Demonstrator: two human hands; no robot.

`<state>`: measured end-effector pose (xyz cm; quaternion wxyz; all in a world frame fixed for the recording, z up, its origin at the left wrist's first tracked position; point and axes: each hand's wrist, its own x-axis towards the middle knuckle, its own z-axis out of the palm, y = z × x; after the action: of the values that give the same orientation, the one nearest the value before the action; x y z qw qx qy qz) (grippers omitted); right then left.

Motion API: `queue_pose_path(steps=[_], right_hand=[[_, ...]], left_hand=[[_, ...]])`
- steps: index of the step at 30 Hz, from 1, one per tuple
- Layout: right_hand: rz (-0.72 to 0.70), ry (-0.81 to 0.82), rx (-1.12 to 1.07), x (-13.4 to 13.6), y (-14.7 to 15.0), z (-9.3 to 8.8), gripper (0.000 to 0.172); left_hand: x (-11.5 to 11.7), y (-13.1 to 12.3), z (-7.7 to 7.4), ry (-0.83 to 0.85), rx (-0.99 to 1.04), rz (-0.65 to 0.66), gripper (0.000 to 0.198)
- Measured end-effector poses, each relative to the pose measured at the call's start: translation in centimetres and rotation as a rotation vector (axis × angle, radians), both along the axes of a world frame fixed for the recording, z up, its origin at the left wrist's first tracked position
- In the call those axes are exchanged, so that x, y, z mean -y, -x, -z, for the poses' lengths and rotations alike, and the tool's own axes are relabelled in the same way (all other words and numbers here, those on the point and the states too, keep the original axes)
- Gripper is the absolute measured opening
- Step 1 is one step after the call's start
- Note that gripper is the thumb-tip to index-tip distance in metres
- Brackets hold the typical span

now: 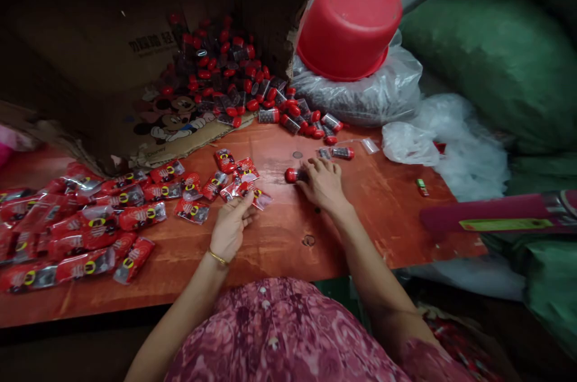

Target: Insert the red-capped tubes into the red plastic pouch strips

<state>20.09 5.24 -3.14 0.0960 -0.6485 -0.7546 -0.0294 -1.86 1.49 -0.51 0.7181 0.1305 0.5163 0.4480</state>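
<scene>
My left hand (231, 227) rests on the reddish wooden table (288, 238), fingers curled round the edge of a small red sachet (256, 194) from a loose cluster of sachets (211, 185). My right hand (322, 181) lies further right, fingers closed over a small red-capped vial (293, 175) lying on its side. A gold bangle sits on my left wrist.
A torn cardboard box (148, 57) at the back spills many red-capped vials (234, 78). Packed sachets (76, 220) pile at the left. A red basin (349, 24) sits upturned on a plastic bag; green sacks (491, 51) and clear bags (408, 143) crowd the right.
</scene>
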Motion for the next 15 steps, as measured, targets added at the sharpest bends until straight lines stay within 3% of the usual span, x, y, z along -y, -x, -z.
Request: queue_pose_path(steps=[5, 11, 15], right_hand=[[-0.053, 0.078, -0.009, 1.4, 1.0, 0.5, 0.027], [-0.005, 0.179, -0.13, 3.1, 1.8, 1.1, 0.038], [-0.066, 0.123, -0.295, 4.2, 1.7, 0.6, 0.027]], left_hand=[[0.1, 0.2, 0.3, 0.027, 0.039, -0.015, 0.028], [0.2, 0.5, 0.3, 0.035, 0.086, -0.003, 0.024], [0.4, 0.4, 0.3, 0.039, 0.092, 0.0, 0.025]])
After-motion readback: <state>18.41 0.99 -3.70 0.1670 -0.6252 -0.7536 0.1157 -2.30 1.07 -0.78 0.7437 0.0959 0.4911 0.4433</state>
